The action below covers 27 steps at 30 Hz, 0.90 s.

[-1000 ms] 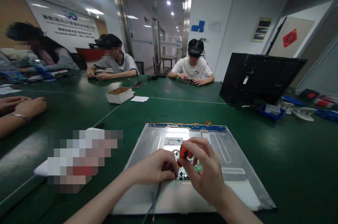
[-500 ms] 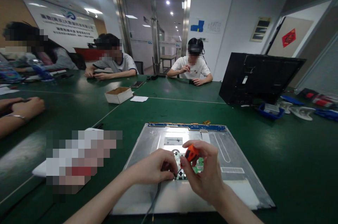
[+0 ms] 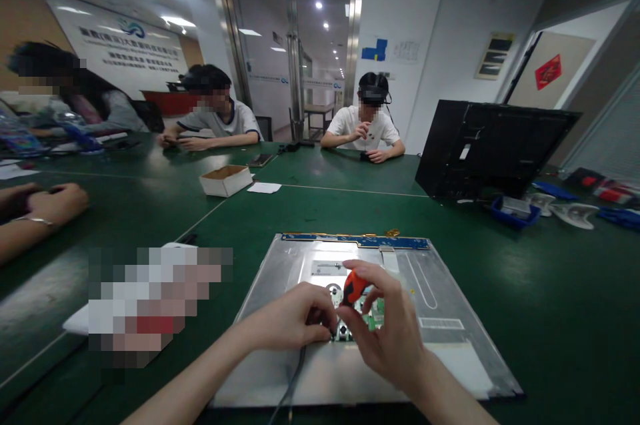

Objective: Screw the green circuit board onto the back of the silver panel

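A silver metal panel (image 3: 440,325) lies flat in front of me, with a blue circuit strip (image 3: 320,239) along its far edge. Near its middle is a green circuit board (image 3: 376,315), partly covered by my hands. My right hand (image 3: 387,318) grips an orange-and-black screwdriver handle (image 3: 355,287) between thumb and fingers, over the board. Its tip is hidden. My left hand (image 3: 300,315) rests at the board's left side with fingers pinched together; what they hold is too small to name. A dark cable (image 3: 295,378) runs from beneath it toward me.
A pixelated item (image 3: 155,298) lies on the green table (image 3: 565,291) at left. Farther off stand an open white box (image 3: 226,182), a black monitor (image 3: 495,148) and a blue tray (image 3: 515,211). Another person's hands (image 3: 60,205) are at the left edge; others sit opposite.
The orange handle has shifted slightly left and tilted more upright, with my right hand's fingers turning around it. My left hand stays in place.
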Each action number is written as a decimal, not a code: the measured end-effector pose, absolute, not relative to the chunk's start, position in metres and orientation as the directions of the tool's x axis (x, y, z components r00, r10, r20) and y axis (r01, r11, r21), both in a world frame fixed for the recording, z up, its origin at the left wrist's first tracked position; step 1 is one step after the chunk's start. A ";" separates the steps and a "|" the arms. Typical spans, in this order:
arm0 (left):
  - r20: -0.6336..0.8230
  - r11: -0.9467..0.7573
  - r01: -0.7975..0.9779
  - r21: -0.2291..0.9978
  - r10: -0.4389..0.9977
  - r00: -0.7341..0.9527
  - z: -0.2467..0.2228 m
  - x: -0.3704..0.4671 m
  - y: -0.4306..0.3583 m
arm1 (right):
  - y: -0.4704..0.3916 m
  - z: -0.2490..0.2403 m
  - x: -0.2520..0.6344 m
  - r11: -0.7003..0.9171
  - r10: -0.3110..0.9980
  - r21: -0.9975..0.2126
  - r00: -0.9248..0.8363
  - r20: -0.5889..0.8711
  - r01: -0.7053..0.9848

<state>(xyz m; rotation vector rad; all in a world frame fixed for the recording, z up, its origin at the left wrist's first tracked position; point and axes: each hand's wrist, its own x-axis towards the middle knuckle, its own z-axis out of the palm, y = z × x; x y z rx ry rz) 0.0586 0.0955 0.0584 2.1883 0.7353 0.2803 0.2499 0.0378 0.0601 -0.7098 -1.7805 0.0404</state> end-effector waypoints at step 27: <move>-0.054 -0.514 0.421 0.747 0.586 0.809 0.058 0.057 0.095 | 0.039 0.052 0.248 0.789 0.525 -0.441 -0.097 0.845 0.428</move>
